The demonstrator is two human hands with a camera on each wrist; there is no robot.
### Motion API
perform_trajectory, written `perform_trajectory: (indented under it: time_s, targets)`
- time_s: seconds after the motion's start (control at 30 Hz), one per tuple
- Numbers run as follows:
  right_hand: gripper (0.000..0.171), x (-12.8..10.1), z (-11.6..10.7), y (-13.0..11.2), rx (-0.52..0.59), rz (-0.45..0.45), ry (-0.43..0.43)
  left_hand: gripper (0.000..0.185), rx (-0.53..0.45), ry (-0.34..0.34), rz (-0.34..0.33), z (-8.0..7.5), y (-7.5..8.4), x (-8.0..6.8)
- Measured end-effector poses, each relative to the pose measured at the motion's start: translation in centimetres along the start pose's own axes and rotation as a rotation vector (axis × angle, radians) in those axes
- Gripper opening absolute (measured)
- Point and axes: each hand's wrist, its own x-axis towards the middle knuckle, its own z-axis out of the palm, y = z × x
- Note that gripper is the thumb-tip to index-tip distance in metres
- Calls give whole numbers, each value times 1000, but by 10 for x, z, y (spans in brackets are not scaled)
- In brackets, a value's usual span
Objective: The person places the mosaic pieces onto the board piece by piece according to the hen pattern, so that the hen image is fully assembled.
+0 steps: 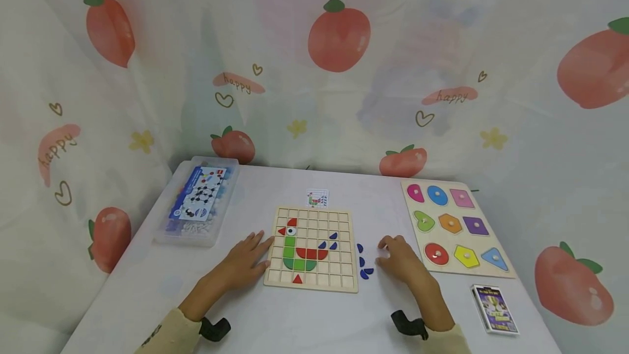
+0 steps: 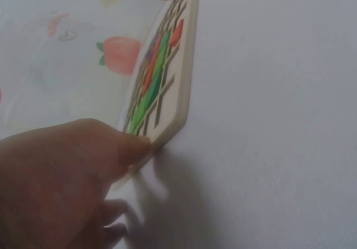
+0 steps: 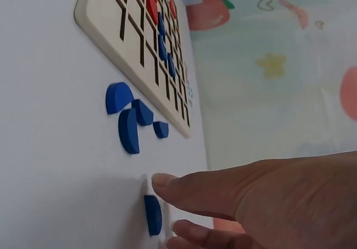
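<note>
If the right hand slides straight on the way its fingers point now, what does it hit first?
Most likely the loose blue pieces lying just ahead of the right hand; one sits at its fingertips. Beyond them comes the grid board.

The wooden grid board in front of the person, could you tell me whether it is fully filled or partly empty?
Partly empty: the grid board holds a few coloured pieces while most cells are bare.

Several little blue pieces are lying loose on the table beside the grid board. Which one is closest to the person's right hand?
The lone blue piece just under the right hand, by its fingertips. The other loose blue pieces lie in a cluster farther off, close to the edge of the grid board.
</note>
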Motion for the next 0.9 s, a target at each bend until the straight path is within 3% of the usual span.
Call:
perform_trajectory:
  time_s: [0.23, 0.63, 0.9]
  targets:
    - [8, -2, 4, 16, 35, -46, 33, 63, 8, 1, -4, 4, -3, 0]
    - [12, -7, 4, 27, 62, -12, 44, 63, 12, 6, -5, 5, -4, 1]
    - [22, -10, 3, 24, 84, 79, 53, 63, 11, 10, -5, 5, -3, 1]
